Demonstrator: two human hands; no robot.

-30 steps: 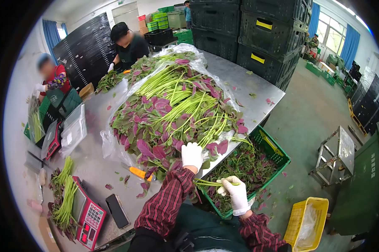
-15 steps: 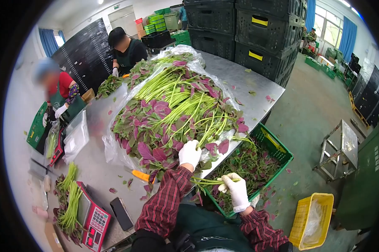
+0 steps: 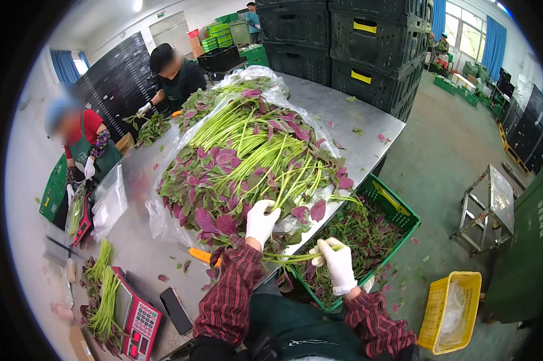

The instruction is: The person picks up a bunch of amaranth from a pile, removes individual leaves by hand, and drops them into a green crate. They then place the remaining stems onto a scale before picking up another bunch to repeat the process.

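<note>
A big heap of red amaranth, with green stems and purple leaves, lies on clear plastic film on the metal table. My gloved left hand is at the near edge of the heap, its fingers closed round amaranth stems there. Over the green crate, my gloved right hand grips a few amaranth stems that point left toward my left forearm. Loose amaranth leaves and stems fill much of the crate. An orange handle lies beside my left forearm, partly hidden by leaves.
At left, a red scale carries bunched amaranth, with a phone beside it. Two co-workers stand across the table. Black crates are stacked at the back. A yellow basket and a metal stool stand right.
My left hand has shifted slightly left at the heap's edge. My right hand, still holding stems, has moved slightly left and up. The co-worker at the back reaches farther over the greens.
</note>
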